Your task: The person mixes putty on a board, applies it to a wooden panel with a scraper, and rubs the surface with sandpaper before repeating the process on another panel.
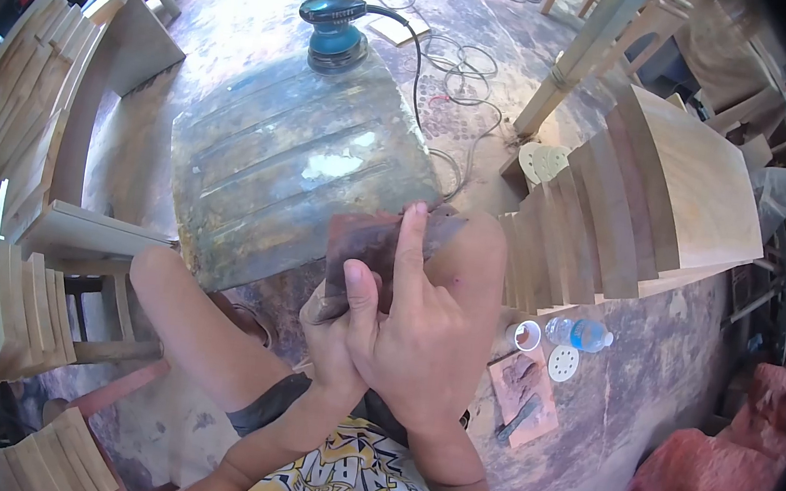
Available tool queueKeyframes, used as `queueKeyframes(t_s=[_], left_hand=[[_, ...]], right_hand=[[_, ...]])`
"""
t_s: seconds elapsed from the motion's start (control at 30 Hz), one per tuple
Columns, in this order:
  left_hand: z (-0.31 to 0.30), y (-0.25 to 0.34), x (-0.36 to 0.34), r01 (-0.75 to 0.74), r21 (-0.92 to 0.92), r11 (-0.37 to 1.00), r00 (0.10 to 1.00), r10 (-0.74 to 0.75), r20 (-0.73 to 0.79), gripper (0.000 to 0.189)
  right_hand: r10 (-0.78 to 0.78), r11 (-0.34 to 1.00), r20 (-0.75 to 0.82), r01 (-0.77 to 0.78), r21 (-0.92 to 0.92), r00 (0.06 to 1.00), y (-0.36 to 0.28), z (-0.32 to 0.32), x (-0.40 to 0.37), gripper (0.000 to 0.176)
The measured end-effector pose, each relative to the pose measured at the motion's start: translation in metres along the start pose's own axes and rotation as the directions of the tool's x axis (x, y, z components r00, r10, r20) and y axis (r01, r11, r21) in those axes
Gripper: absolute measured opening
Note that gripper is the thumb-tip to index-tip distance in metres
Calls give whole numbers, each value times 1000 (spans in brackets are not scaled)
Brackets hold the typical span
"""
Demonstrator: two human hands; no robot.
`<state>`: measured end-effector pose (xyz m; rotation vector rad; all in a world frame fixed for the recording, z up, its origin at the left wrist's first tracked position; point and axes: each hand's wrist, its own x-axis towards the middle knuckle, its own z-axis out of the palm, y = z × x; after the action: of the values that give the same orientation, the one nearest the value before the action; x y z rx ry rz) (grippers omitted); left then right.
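My left hand (334, 353) is partly under my right and closed around the lower left edge of a worn, reddish-brown sheet of sandpaper (360, 239). My right hand (420, 350) crosses over it, index finger and thumb stretched apart, the index lying over the sheet; its other fingers are mostly hidden. Both hands are between my bare knees, the right knee just behind the sheet. In front lies a scuffed, ridged board (265, 173). On its far edge stands a blue-green orbital sander (337, 40), its dark cable running to the right.
Curved wooden pieces are stacked at right (632, 186) and left (43, 80). Beside my right knee are a water bottle (580, 335), a white cup (527, 336), a perforated sanding disc (564, 364) and a pinkish board (538, 419) with a dark tool. Cables (472, 65) coil across the floor.
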<state>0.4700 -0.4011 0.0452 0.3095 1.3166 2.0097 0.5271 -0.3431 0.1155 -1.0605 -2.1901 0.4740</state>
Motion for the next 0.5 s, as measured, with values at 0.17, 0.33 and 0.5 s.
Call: queueKeyframes(t_s=[0.17, 0.33, 0.5], left_hand=[[14, 9, -7, 12, 65, 998, 999, -9, -44, 20], [10, 5, -7, -6, 68, 998, 1000, 7, -14, 21], [8, -2, -8, 27, 83, 996, 999, -24, -46, 22]], right_hand=[[-28, 999, -57, 29, 31, 998, 6, 7, -4, 53], [-27, 1000, -34, 27, -5, 999, 4, 2, -2, 49], [-34, 999, -12, 33, -32, 999, 10, 7, -4, 48]])
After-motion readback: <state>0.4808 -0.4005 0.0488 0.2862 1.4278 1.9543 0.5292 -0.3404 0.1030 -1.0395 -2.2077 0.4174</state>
